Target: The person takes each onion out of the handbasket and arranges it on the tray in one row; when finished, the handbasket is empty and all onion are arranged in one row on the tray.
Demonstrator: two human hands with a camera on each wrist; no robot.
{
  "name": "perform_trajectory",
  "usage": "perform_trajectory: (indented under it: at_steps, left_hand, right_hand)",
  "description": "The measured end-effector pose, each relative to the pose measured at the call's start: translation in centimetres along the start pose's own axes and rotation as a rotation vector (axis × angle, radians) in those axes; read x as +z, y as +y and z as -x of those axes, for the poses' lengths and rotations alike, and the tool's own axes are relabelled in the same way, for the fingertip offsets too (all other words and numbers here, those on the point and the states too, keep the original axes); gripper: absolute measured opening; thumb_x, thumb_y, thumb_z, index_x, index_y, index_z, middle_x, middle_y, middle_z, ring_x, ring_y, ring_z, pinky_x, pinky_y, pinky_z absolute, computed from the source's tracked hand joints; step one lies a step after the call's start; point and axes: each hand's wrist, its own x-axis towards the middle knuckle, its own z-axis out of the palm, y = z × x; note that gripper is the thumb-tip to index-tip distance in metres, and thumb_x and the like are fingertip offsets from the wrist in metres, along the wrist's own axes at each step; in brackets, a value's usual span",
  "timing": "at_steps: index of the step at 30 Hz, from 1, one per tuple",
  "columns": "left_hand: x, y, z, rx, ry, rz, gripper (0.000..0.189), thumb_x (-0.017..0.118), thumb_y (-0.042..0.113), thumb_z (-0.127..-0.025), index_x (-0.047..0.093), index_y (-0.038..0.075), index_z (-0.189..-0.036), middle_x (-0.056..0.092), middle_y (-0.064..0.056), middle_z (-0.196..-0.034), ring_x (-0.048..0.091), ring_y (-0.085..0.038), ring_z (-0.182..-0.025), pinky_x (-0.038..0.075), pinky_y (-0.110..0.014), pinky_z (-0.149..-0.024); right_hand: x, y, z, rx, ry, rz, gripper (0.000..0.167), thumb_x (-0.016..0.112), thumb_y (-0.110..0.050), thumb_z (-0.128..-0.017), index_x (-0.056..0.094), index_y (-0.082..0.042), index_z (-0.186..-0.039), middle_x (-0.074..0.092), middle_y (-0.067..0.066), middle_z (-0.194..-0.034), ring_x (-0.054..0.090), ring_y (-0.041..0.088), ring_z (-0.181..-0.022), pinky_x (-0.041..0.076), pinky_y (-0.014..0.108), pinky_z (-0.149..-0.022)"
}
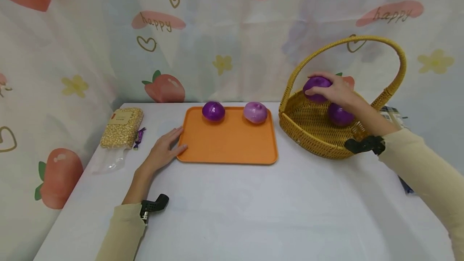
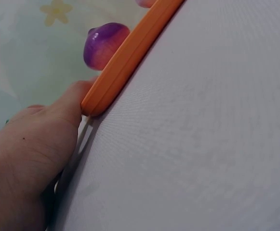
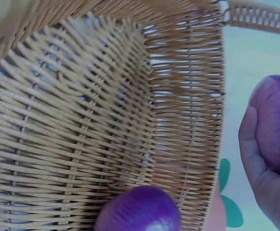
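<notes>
My right hand (image 1: pixel 338 92) grips a purple onion (image 1: pixel 317 89) above the wicker basket (image 1: pixel 311 140), with the thumb and fingers around its sides. Inside the basket lies another purple onion (image 1: pixel 340 114), partly behind my right wrist; the right wrist view shows an onion (image 3: pixel 140 211) against the woven wall. My left hand (image 1: pixel 162 151) rests at the left edge of the orange tray (image 1: pixel 226 148), fingers extended and thumb at the rim. Along the tray's back side sit a dark purple onion (image 1: pixel 213 111) and a paler, pinkish-purple onion (image 1: pixel 255 112).
A tall arched handle (image 1: pixel 348 41) spans the basket. To the left lie a clear bag of yellow kernels (image 1: pixel 122 128) and a purple-wrapped candy (image 1: pixel 139 138). A dark printed packet (image 1: pixel 393 115) is partly hidden behind the right arm. A patterned cloth backs the white table (image 1: pixel 232 212).
</notes>
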Motion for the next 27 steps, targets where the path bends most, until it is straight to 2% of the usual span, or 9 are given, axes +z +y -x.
perform_trajectory:
  at_steps: [5,11,22,27]
  left_hand:
    - [0.0,-0.2,0.1,0.003,0.001,-0.002,0.069,0.064,0.039,-0.093,0.035,0.016,-0.151,0.035,-0.005,-0.158,0.028,-0.031,-0.148,0.024,-0.054,-0.12]
    - [0.0,-0.1,0.0,-0.001,0.002,0.006,0.069,0.064,0.039,-0.093,0.035,0.017,-0.151,0.035,-0.005,-0.158,0.028,-0.031,-0.148,0.023,-0.054,-0.12]
    - [0.1,0.0,0.0,-0.014,-0.002,-0.007,0.07,0.063,0.041,-0.093,0.034,0.018,-0.152,0.034,-0.004,-0.158,0.027,-0.03,-0.149,0.023,-0.053,-0.121]
    - [0.0,0.2,0.1,-0.011,-0.006,0.003,0.07,0.063,0.041,-0.093,0.034,0.017,-0.152,0.035,-0.004,-0.158,0.026,-0.031,-0.149,0.022,-0.054,-0.121]
  right_hand:
    - [-0.5,-1.0,1.0,0.016,-0.015,-0.027,0.065,0.069,-0.051,-0.085,0.046,-0.034,-0.142,0.035,0.021,-0.153,0.039,0.044,-0.134,0.035,0.069,-0.103]
    - [-0.6,-2.0,2.5,0.018,-0.038,0.006,0.067,0.067,-0.054,-0.085,0.045,-0.031,-0.143,0.037,0.022,-0.151,0.04,0.044,-0.132,0.035,0.07,-0.101]
    - [-0.4,-1.5,3.7,0.006,-0.009,-0.013,0.065,0.064,-0.054,-0.087,0.045,-0.029,-0.143,0.036,0.022,-0.149,0.039,0.046,-0.13,0.039,0.071,-0.099]
    - [-0.4,-1.6,4.1,0.02,-0.019,-0.031,0.065,0.061,-0.057,-0.087,0.043,-0.03,-0.143,0.035,0.022,-0.149,0.036,0.047,-0.131,0.038,0.072,-0.099]
